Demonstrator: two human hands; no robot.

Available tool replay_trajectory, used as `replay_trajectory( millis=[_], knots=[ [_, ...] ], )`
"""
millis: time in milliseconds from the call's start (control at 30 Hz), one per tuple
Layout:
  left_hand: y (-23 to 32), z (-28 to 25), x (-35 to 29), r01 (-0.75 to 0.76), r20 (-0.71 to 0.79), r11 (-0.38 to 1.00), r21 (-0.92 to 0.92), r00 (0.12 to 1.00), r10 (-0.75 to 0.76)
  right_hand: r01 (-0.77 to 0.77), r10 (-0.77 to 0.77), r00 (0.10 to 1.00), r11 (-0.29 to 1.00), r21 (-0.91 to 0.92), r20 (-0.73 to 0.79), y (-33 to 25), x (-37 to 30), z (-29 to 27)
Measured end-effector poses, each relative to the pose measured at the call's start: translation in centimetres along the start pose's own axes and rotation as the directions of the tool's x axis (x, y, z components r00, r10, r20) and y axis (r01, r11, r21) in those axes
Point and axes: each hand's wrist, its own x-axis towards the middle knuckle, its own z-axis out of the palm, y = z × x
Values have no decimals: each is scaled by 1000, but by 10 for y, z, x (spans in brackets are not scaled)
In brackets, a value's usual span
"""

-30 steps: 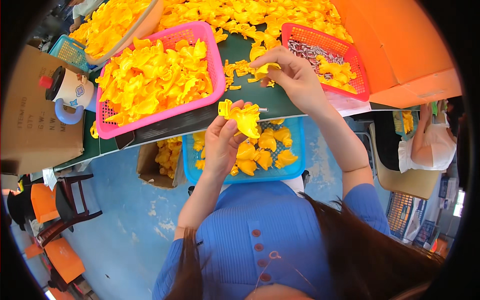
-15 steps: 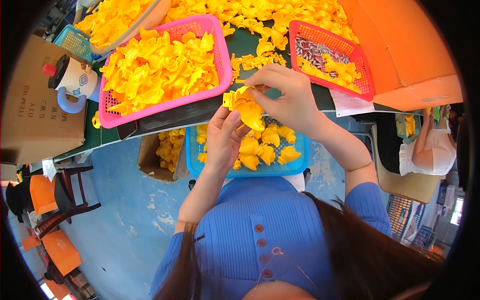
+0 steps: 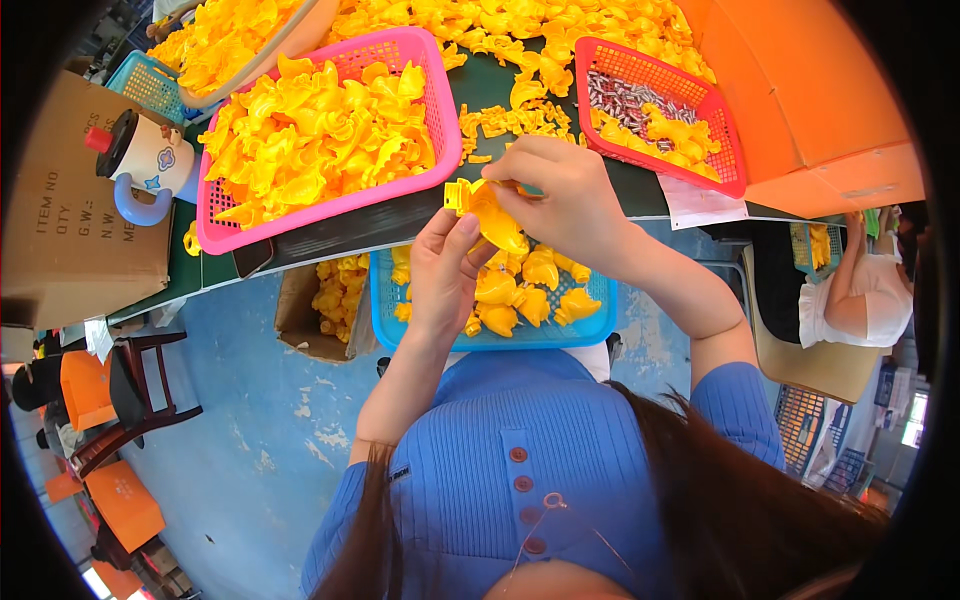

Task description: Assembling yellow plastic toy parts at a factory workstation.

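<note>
My left hand [image 3: 447, 262] grips a curved yellow plastic part [image 3: 497, 222] from below, thumb and fingers closed around its near left side. A small square yellow clip end [image 3: 457, 196] sticks out at the part's left. At the upper edge, the fingers of my right hand [image 3: 565, 195] are pinched together against the part. Whether a smaller piece lies in that pinch is hidden by the fingers. Below both hands is a blue basket [image 3: 490, 338] with several rounded yellow pieces [image 3: 538, 268] in it.
A pink basket [image 3: 330, 222] heaped with yellow shells stands at the table's left. To the right, a red basket [image 3: 738, 150] holds small metallic parts [image 3: 640, 100] and yellow pieces. Small yellow clips [image 3: 520, 120] lie between them. A tumbler [image 3: 150, 150] and orange carton [image 3: 800, 90] flank the table.
My right hand has shifted slightly left and down along the part's top edge. The yellow part has turned a little in my left hand, which stays in nearly the same place.
</note>
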Motion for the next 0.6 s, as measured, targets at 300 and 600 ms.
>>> replay_trajectory(
  millis=[300,600],
  knots=[
    [-7,-7,-1,6,7,996,93,1000,-7,-23,24,993,1000,-12,119,6,-6,-2],
    [-28,9,0,-285,125,937,202,957,264,-210,210,978,977,-37,-7,5,-7,1]
  ],
)
